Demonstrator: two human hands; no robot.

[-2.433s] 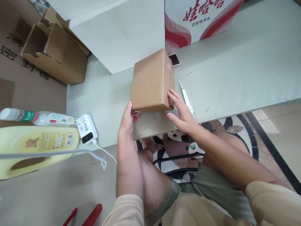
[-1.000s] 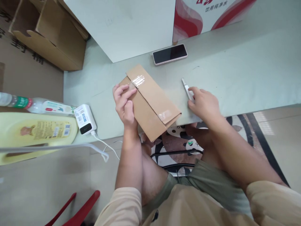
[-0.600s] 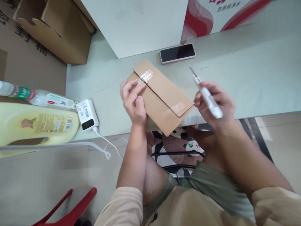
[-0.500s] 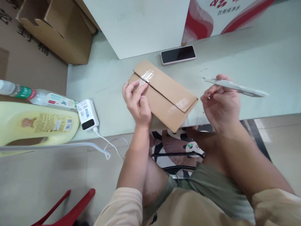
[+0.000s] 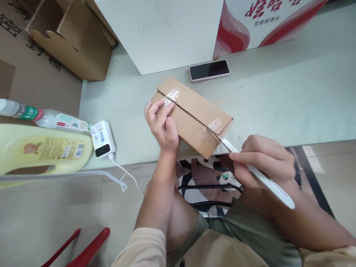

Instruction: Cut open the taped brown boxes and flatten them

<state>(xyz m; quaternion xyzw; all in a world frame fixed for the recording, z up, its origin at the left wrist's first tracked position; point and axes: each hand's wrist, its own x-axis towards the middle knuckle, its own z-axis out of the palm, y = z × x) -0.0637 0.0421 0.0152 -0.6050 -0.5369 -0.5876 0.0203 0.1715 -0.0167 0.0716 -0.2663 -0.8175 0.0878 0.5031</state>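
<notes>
Clasping left hand (image 5: 163, 129): taped cardboard carton (image 5: 185, 128)
Pinching right hand (image 5: 264, 161): white utility knife (image 5: 274, 189), tip at seam (image 5: 191, 114)
Carton: probably light, stiff; hold side walls

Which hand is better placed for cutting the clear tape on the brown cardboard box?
Probably the right hand: it holds the slim white utility knife, with its tip at the clear tape. The left hand rests on the brown cardboard box, without tools.

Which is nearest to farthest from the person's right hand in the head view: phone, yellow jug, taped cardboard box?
1. Taped cardboard box: just left of the right hand.
2. Phone: beyond the box.
3. Yellow jug: at the far left.
</notes>
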